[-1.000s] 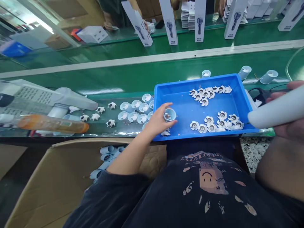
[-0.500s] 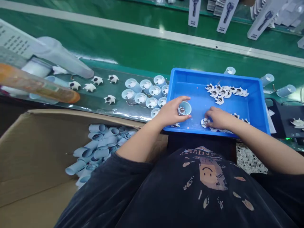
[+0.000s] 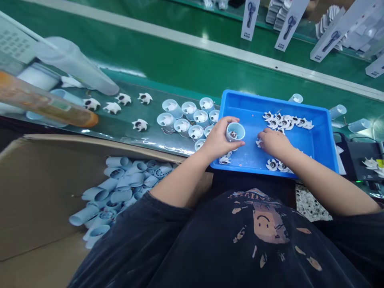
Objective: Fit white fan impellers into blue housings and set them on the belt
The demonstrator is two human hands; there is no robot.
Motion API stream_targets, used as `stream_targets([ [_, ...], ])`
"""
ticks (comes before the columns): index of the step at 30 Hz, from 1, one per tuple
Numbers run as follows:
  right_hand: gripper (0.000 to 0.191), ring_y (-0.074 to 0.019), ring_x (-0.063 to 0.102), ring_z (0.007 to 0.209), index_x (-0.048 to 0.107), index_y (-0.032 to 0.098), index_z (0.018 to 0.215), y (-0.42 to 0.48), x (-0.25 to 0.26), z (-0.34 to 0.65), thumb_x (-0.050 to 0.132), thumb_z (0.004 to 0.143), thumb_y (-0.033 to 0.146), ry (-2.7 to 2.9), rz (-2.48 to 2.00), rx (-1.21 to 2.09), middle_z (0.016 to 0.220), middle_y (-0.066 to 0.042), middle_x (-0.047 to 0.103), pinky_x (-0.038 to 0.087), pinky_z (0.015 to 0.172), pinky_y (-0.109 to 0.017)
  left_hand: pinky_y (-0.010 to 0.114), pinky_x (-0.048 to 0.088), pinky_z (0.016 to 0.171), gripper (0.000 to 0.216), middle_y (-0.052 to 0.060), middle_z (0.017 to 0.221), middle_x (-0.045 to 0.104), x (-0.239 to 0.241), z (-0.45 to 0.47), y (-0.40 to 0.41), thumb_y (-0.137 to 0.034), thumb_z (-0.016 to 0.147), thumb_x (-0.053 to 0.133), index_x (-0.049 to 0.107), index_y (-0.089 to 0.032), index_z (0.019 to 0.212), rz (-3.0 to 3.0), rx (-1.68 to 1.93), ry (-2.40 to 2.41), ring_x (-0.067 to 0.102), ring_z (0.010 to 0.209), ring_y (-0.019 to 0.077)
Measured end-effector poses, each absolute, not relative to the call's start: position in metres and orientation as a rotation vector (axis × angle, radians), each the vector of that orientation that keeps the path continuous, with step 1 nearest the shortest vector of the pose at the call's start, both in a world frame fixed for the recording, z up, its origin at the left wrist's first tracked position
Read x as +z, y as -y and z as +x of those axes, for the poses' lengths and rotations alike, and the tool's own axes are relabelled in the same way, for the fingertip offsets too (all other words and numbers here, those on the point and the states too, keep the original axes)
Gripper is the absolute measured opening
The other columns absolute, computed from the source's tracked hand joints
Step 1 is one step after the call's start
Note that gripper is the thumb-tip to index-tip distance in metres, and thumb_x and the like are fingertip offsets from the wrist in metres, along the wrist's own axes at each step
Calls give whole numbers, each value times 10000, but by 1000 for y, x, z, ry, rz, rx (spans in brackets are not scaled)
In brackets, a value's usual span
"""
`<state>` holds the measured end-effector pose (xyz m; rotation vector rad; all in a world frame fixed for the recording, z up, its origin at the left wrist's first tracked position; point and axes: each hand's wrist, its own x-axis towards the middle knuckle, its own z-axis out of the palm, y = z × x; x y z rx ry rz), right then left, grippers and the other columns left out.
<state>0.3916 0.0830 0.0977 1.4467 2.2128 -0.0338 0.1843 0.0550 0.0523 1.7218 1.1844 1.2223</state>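
Observation:
My left hand (image 3: pixel 221 136) is wrapped round a light blue tube (image 3: pixel 235 132), its open end up with a small metal part inside. It is over the left side of a blue tray (image 3: pixel 300 103). Inside the tray, my right hand (image 3: pixel 274 142) pinches a small white fan wheel (image 3: pixel 258 142), mostly hidden by the fingers. More white fan wheels (image 3: pixel 288 121) lie in the far right part of the tray. Others (image 3: pixel 272 165) are along its near edge, and a few (image 3: pixel 225 159) sit under my left wrist.
Several blue tubes with white fan wheels inside (image 3: pixel 182 125) stand left of the tray. Loose fan wheels (image 3: pixel 140 125) lie further left. A cardboard box (image 3: pixel 45 176) below holds many blue tubes (image 3: pixel 121 196). Behind the tray are more tubes (image 3: pixel 338 112); printed boxes (image 3: pixel 291 26) stand on a shelf.
My right hand has moved away from the near edge toward the tray's middle, with a fan wheel in its fingers. My left hand still holds the tube, its opening now turned more upward.

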Motion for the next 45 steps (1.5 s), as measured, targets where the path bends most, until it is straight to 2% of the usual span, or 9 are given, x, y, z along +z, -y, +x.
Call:
stream_targets([
  [7,227,-212,586,1044,607,110,1148,-80,96,391,519,949,174,-2102,1693,-150,1124,-118,596,499,923,-409,396,502,912,633,106,1159,627,44,176,-55,-400,701,695,478,-178,1253,1632,1200,-1108,623,1036,258],
  [11,263,-282,588,1082,620,55,1141,-78,101,403,545,897,120,-2153,1860,-345,1115,-185,614,487,932,-436,387,529,862,675,94,1106,625,43,174,-55,-414,673,725,436,-179,1235,1635,1161,-1201,642,975,244],
  [19,351,-159,632,828,632,128,1156,-32,133,415,539,891,338,-2834,1649,-1565,987,-89,667,514,734,-280,430,485,995,532,96,1243,650,84,195,-28,-317,723,761,557,-197,1200,2154,961,-1098,613,1146,270],
  [26,113,-134,514,741,754,231,865,-21,132,399,748,769,172,-3340,1473,-603,831,-42,523,434,685,-265,404,514,940,354,103,1164,676,92,220,-7,-219,849,578,515,-174,1195,2471,1057,-1073,638,1087,244],
  [30,147,-128,494,721,759,258,865,-25,127,401,791,743,183,-3359,1514,-677,790,-26,463,428,666,-258,425,494,978,379,100,1189,660,90,226,0,-218,870,563,483,-194,1240,2477,1092,-1148,624,1106,251],
  [33,92,-132,505,713,762,251,907,-16,131,422,698,860,296,-3390,1442,-759,796,-38,483,439,658,-275,435,488,985,440,106,1223,639,90,218,-12,-326,875,628,472,-206,1269,2438,1009,-1181,606,1129,263],
  [36,280,-127,521,694,759,247,850,1,136,450,557,953,411,-3375,1452,-896,787,-47,492,456,639,-278,488,421,1061,588,115,1326,548,93,207,-51,-428,779,757,505,-231,1272,2396,961,-1320,517,1235,302],
  [40,242,-146,572,770,744,264,968,22,122,468,564,939,424,-3309,1718,-957,849,-57,533,504,684,-297,529,363,1090,649,126,1306,497,99,212,-141,-411,679,830,567,-233,1245,2306,939,-1582,459,1256,352],
  [45,201,-165,602,921,700,250,1057,33,107,462,575,930,344,-3240,1623,-1182,1019,-78,571,543,810,-323,396,427,1053,788,148,1380,507,92,249,-240,-231,801,640,257,-186,1487,2067,511,-1802,538,1228,279],
])
